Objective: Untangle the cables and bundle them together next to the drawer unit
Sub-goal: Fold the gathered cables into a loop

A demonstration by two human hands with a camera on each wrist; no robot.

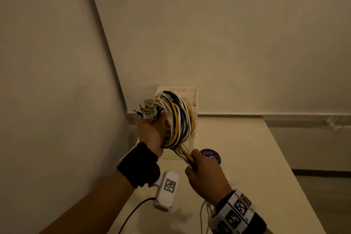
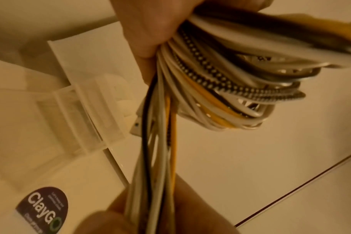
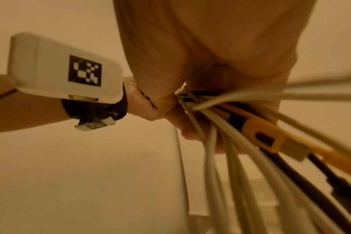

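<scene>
Above the back corner of the table, the cables hang as one fat coil of white, yellow and black loops, lifted clear of the surface. The left hand is wrapped tight around the coil, plugs fanning out above the fist. Just below, the right hand grips the loose tails running down from the coil, fingers closed round them. Right behind the coil stands the drawer unit, against the wall. A round purple sticker lies on the table beside the right hand.
</scene>
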